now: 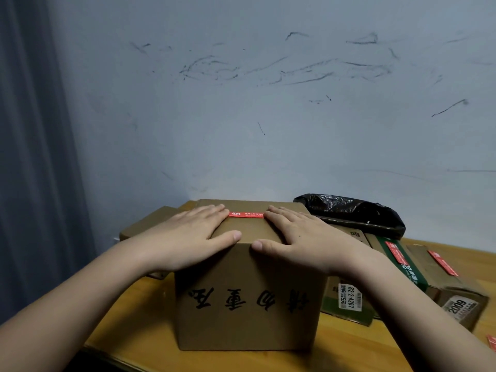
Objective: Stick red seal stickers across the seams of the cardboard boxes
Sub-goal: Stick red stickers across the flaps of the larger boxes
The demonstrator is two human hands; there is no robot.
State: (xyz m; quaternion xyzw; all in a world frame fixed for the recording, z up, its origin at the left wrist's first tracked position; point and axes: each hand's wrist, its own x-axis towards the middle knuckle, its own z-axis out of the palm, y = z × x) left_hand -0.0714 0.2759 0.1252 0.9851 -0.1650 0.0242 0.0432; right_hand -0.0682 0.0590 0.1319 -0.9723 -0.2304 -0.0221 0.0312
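While both hands press flat, red sticker (246, 214) lies between.

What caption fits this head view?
Both hands, left and right, press a red sticker onto a cardboard box.

One head-worn view looks forward and slightly down, close over the cardboard box (248, 296), toward the wall (268, 116).

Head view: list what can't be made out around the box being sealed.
- Red seal sticker: both ends lie under the left hand and right hand; its print is too small to read.
- Top seam of the cardboard box: hidden by the low viewing angle and the hands.
- Black plastic bag: contents hidden.
- Red piece: cut off at the right edge.
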